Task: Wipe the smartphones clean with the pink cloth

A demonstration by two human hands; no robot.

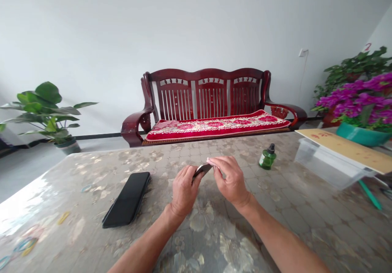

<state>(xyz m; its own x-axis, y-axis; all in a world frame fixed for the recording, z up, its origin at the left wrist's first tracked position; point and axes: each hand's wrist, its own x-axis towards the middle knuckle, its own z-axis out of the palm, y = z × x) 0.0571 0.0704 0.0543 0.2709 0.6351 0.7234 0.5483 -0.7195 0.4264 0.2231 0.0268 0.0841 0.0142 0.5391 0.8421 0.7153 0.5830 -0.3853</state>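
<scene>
object, thin, dark, tilts above table, left hand grasping it; right hand pinches whitish scrap at upper end, apparently wiping; next stroke calls for steady hold.

Mid-frame, the left hand and right hand block the way across the table, with a dark flat thing bridging them; below, a wedge of room opens between the forearms. Left of centre, a phone lies in the way, but a lane runs between it and the left hand. Another separates the right hand from the bottle; at the right, a plastic box bars passage
</scene>
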